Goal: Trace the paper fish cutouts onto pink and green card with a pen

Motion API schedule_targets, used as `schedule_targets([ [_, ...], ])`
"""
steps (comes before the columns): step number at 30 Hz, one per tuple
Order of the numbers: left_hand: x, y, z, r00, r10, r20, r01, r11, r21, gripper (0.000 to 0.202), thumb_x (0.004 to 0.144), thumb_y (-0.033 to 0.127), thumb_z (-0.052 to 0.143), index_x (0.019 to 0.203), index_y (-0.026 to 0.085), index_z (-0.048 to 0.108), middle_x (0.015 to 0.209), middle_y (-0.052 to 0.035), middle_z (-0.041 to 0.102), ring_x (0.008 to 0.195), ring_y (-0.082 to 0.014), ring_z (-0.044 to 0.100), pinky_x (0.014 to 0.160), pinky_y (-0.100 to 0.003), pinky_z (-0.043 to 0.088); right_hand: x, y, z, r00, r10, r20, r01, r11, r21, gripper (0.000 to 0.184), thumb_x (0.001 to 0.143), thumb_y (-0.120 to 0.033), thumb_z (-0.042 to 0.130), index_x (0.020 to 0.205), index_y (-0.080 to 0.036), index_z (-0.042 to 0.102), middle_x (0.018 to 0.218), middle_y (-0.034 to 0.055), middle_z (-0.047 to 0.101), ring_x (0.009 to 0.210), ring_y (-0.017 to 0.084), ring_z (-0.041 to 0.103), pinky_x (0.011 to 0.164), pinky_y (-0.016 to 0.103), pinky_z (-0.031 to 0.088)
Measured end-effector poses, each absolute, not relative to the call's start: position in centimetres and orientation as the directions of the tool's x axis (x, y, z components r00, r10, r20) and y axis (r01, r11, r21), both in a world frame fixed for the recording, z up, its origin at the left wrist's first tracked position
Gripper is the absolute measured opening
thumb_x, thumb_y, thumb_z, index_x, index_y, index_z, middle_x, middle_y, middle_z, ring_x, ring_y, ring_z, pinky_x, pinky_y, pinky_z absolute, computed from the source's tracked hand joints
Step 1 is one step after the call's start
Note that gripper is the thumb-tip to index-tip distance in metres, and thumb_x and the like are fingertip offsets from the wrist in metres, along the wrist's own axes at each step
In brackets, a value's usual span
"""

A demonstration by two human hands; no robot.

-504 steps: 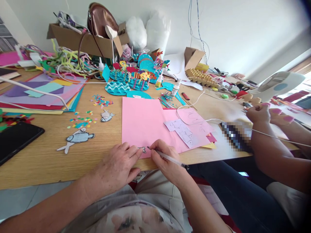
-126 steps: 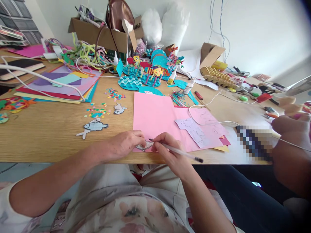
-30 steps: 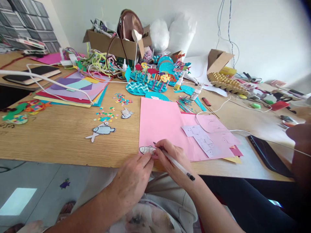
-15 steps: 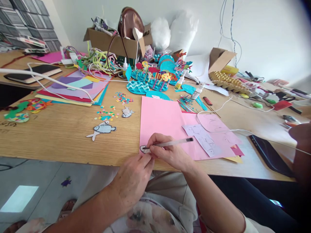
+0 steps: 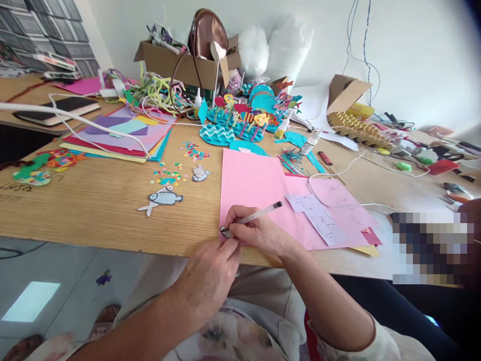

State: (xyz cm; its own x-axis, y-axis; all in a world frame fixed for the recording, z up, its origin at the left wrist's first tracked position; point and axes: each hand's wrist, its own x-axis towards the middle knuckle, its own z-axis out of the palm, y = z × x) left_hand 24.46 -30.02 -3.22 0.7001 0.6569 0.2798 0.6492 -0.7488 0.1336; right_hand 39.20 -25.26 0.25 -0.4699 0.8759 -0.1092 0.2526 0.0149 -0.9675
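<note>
My right hand (image 5: 251,229) is closed round a pen (image 5: 263,212) with a clear barrel and a dark end, its tip low over the lower left corner of a pink sheet (image 5: 251,175). Under the fingers lies a small white paper cut-out (image 5: 226,231) with a dark outline, partly hidden. My left hand (image 5: 216,268) has its fingers pressed together at the cut-out's lower edge, touching the right hand. To the left lie a bluish paper fish (image 5: 164,197) and a smaller grey fish (image 5: 200,173). Beside the pink sheet is a lilac sheet (image 5: 315,220) with pencil drawings.
Colored paper dots (image 5: 167,175) lie behind the fish, near a stack of colored sheets (image 5: 124,143). Blue paper fish scenes (image 5: 233,131), glue bottles (image 5: 310,143) and a cardboard box (image 5: 169,65) stand farther back. A white cable (image 5: 338,204) crosses the sheets at right.
The pen's rear end has swung slightly left and up, and my right fingers cover more of the cut-out. The whole view has shifted slightly. My left hand stays at the sheet's edge.
</note>
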Motion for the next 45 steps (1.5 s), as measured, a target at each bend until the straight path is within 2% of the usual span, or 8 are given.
schedule_targets([
  [14, 24.49, -30.03, -3.24, 0.69, 0.667, 0.28, 0.659, -0.739, 0.14, 0.03, 0.085, 0.004, 0.039, 0.109, 0.007, 0.057, 0.098, -0.0109, 0.064, 0.092, -0.0225, 0.062, 0.082, -0.036, 0.055, 39.06, -25.32, -0.12, -0.45, 0.891, -0.057, 0.304, 0.093, -0.948, 0.012, 0.074, -0.008, 0.047, 0.076, -0.015, 0.056, 0.068, -0.0016, 0.059, 0.063, 0.01, 0.053, 0.054, 0.019, 0.039],
  [22, 24.48, -30.07, -3.24, 0.695, 0.674, 0.25, 0.659, -0.736, 0.152, 0.032, 0.085, 0.005, 0.04, 0.113, 0.007, 0.056, 0.102, -0.0108, 0.064, 0.092, -0.0229, 0.062, 0.082, -0.038, 0.055, 38.75, -25.4, 0.07, -0.413, 0.906, -0.088, 0.316, 0.051, -0.947, 0.011, 0.075, -0.009, 0.046, 0.074, -0.016, 0.054, 0.069, -0.0006, 0.061, 0.063, 0.011, 0.056, 0.053, 0.02, 0.041],
  [27, 24.48, -30.02, -3.24, 0.696, 0.67, 0.256, 0.663, -0.738, 0.129, 0.031, 0.084, 0.004, 0.04, 0.109, 0.008, 0.057, 0.098, -0.0099, 0.065, 0.091, -0.0219, 0.062, 0.082, -0.036, 0.055, 38.78, -25.4, -0.03, -0.394, 0.916, -0.077, 0.322, 0.059, -0.945, 0.011, 0.074, -0.008, 0.046, 0.074, -0.016, 0.054, 0.068, -0.0011, 0.06, 0.062, 0.01, 0.054, 0.052, 0.019, 0.04],
  [45, 24.32, -30.0, -3.25, 0.692, 0.661, 0.29, 0.647, -0.746, 0.156, 0.027, 0.085, 0.003, 0.038, 0.101, 0.011, 0.059, 0.098, -0.0096, 0.064, 0.085, -0.0206, 0.063, 0.073, -0.034, 0.056, 39.06, -25.42, -0.27, -0.329, 0.943, -0.047, 0.366, 0.081, -0.927, 0.01, 0.073, -0.01, 0.045, 0.071, -0.018, 0.051, 0.063, -0.0036, 0.053, 0.056, 0.009, 0.046, 0.049, 0.019, 0.034],
])
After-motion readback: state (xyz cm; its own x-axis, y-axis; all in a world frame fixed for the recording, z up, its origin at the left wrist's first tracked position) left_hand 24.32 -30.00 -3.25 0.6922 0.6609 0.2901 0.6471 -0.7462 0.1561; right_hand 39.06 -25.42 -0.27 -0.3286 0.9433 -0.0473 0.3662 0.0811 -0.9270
